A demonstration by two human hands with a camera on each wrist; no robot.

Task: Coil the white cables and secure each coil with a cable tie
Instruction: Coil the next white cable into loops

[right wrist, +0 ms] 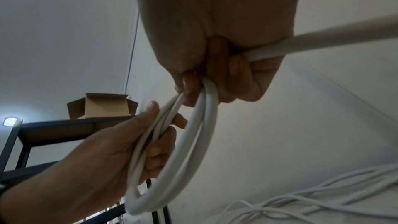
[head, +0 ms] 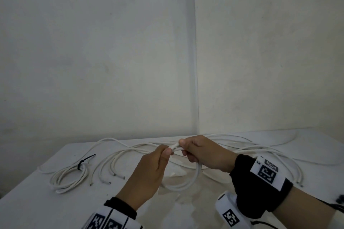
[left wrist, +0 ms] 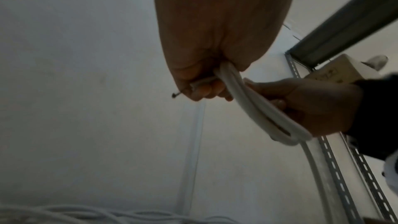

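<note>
Both hands meet above the middle of the white tabletop (head: 46,182), working on one thick white round cable (head: 195,178) that already hangs in a small loop between them. Left hand (head: 149,171) has its thumb and fingers curled round the gathered turns — the left wrist view shows the cut end with a bare wire tip poking out past its fingertips (left wrist: 202,91), so this hand seems to act as the anchor that keeps the started coil from springing open. Right hand (head: 204,154) is also closed on the same cable: its fingers (right wrist: 239,74) wrap the loop's top, and the free length runs out from under the palm toward the right, which would let it feed the next turn in. Neither hand is open at all; both grip firmly, thumbs pressed near each other at the top of the loop.

Held off the table like this, the coil can hang round by its own weight — a sensible way to size each turn.

Several more loose white cables (head: 115,161) sprawl across the tabletop behind and beside the hands, still uncoiled. Off to the left lies a finished thin white cable coil (head: 68,178), bound with a black plastic cable tie (head: 83,161). My judgement: the work is at an early stage, with most cables yet to do.
</note>
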